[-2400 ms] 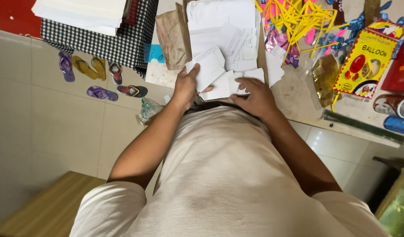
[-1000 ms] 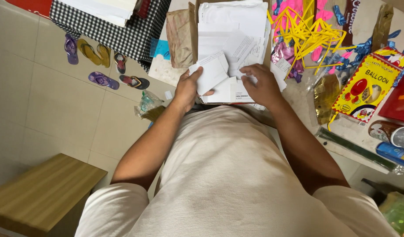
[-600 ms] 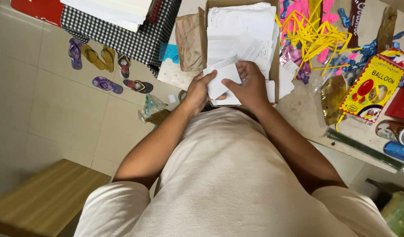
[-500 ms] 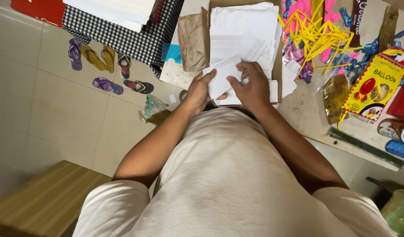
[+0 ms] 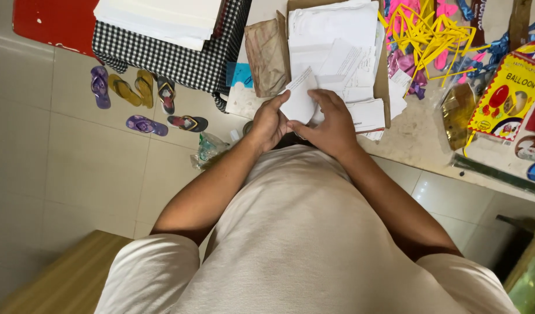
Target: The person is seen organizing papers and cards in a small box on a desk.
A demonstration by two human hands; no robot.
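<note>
Right now I see my left hand (image 5: 269, 123) and right hand (image 5: 331, 125) closed together on a small white paper slip (image 5: 299, 102), just above centre of the frame, thumbs and fingers pinching its lower edge while it stands tilted over a shallow brown cardboard tray (image 5: 385, 87) heaped with loose white sheets (image 5: 331, 29). Beside the tray's left wall lies a crumpled brown paper bag (image 5: 266, 55). At the upper right, a tangle of yellow plastic strips (image 5: 421, 32) lies over pink and blue ribbon-like pieces, and further right sits a flat yellow balloon packet (image 5: 506, 93) with a red oval and red border. A gold foil wrapper (image 5: 455, 110) lies just left of it. All this rests on a speckled stone counter (image 5: 410, 136) whose edge runs toward the lower right. In the upper left, a black-and-white checked cloth (image 5: 168, 55) carries a stack of white boards (image 5: 163, 17). Below it, several coloured flip-flops (image 5: 134, 96) lie on the pale tiled floor (image 5: 70, 168).
</note>
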